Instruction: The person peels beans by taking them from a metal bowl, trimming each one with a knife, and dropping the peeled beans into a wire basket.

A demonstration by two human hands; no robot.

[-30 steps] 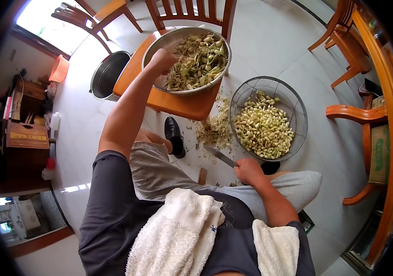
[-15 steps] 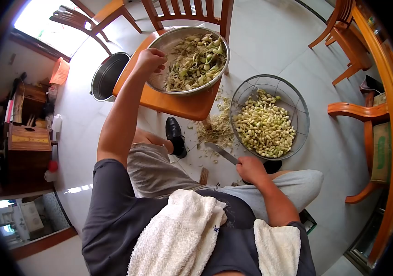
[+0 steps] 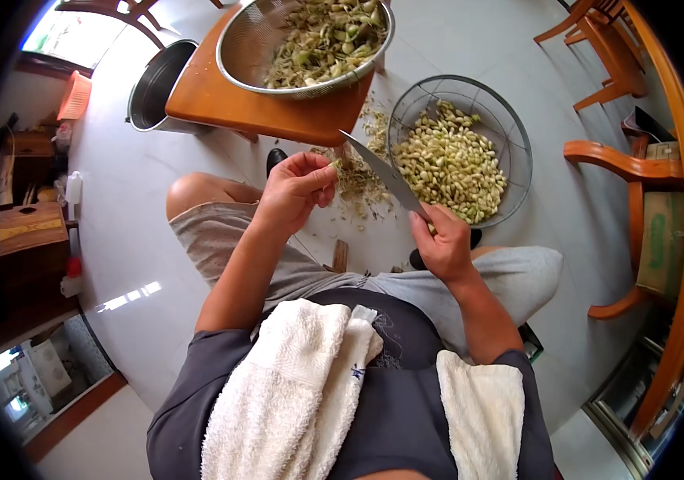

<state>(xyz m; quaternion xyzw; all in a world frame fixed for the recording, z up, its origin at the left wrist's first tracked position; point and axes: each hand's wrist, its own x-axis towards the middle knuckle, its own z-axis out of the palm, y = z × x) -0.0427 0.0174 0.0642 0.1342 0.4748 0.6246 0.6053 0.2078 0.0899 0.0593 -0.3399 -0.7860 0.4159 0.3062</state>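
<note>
My left hand [image 3: 296, 190] is closed in a pinch over the littered floor, with the greenish end of a small onion-like bulb [image 3: 336, 163] showing at its fingertips. The rest of that bulb is hidden by the fingers. In my right hand [image 3: 444, 244] is a knife [image 3: 388, 178], its broad blade slanting up and left toward the left hand without touching it. Beyond the hands, a metal colander [image 3: 238, 60] on a wooden chair [image 3: 278, 114] holds untrimmed bulbs with dry roots and stalks. Right of the knife, a wire-framed basket [image 3: 518, 152] holds trimmed pale bulbs [image 3: 454, 164].
Root and stalk scraps [image 3: 362, 188] lie on the tiled floor between chair and basket. A metal bucket [image 3: 150, 112] stands left of the chair. A wooden piece [image 3: 340, 256] lies between my legs. White towels [image 3: 278, 384] hang over my chest. Wooden furniture [image 3: 622, 168] lines the right.
My left hand has come back from the colander toward the knife, now pinching a small bulb. My right hand has raised the knife, and the camera view has shifted.
</note>
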